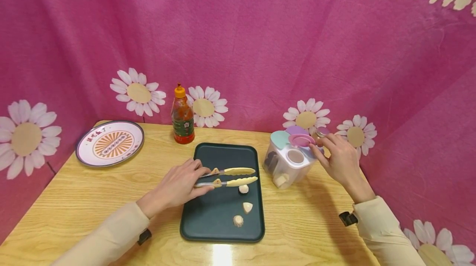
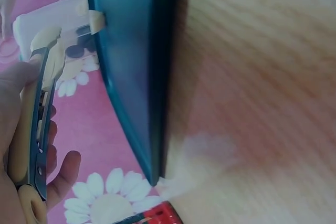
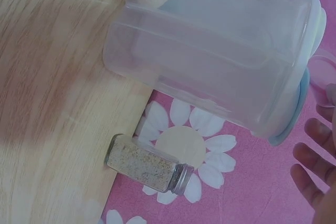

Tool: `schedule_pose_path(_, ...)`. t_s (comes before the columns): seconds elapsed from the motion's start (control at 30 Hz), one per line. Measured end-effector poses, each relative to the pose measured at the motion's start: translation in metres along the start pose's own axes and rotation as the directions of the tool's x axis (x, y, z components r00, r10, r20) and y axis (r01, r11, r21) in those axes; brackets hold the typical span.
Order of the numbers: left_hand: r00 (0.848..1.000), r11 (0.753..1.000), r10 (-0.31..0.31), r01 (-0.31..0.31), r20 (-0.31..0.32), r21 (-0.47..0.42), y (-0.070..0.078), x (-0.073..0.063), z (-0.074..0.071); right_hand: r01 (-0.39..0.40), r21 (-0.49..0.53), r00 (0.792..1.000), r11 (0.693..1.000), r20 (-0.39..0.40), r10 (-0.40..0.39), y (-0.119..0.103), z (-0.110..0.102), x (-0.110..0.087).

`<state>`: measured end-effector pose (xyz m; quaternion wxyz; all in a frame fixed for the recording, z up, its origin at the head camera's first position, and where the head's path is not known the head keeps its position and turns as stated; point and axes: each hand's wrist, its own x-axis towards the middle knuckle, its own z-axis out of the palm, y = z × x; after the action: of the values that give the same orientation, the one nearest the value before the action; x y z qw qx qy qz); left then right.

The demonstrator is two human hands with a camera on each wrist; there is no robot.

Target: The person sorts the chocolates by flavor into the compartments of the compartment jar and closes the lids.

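Observation:
My left hand [image 1: 182, 183] grips a pair of tongs [image 1: 239, 171] with cream tips, which point right over the dark tray [image 1: 212, 226]. Its arms are spread, with nothing between the tips. Three small pale pieces lie on the tray, one white piece [image 1: 243, 189] just below the tongs. To the right of the tray stands a clear lidded container [image 1: 275, 167]. My right hand [image 1: 340, 160] pinches its pink flap lid [image 1: 300, 139], which is raised off a round opening. Dark round pieces and a pale chunk [image 1: 281, 181] show through the container wall.
A spice jar [image 3: 144, 166] with a metal cap stands behind the container. At the back left lies a patterned plate [image 1: 109, 143], and a sauce bottle [image 1: 183, 119] stands behind the tray. A pink curtain [image 1: 238, 51] closes off the back and sides.

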<state>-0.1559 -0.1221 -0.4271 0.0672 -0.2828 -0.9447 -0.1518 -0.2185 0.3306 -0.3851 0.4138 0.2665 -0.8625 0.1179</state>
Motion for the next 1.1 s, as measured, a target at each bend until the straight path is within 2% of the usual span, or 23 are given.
schedule_pose_path(0.17, 1.0, 1.0, 0.011, -0.012, 0.027, 0.004, -0.004, -0.004, 0.009, 0.004, -0.002, 1.0, 1.0, 0.006, -0.004, 0.0, 0.0, 0.0)
schedule_pose_path(0.37, 0.999, 0.999, 0.042, -0.043, 0.022, 0.015, -0.006, -0.01, 0.019, 0.001, -0.004, 1.0, 1.0, 0.015, -0.001, 0.0, 0.0, -0.001)
schedule_pose_path(0.6, 0.998, 0.998, 0.063, -0.063, 0.018, 0.021, -0.009, -0.014, 0.022, -0.001, -0.001, 1.0, 1.0, 0.014, 0.001, -0.001, -0.001, 0.0)
schedule_pose_path(0.8, 0.998, 0.998, 0.067, -0.067, -0.015, 0.016, -0.005, -0.007, 0.014, -0.004, -0.004, 1.0, 1.0, 0.015, 0.004, -0.002, -0.002, 0.001)
schedule_pose_path(0.93, 0.997, 0.997, 0.07, -0.069, -0.029, 0.023, 0.002, 0.004, 0.002, -0.012, -0.004, 1.0, 1.0, 0.018, 0.012, -0.002, -0.002, 0.001)
schedule_pose_path(1.1, 0.992, 0.994, 0.101, -0.098, -0.072, 0.044, 0.014, 0.023, -0.014, -0.009, -0.004, 1.0, 1.0, 0.015, 0.009, -0.001, -0.001, 0.001)
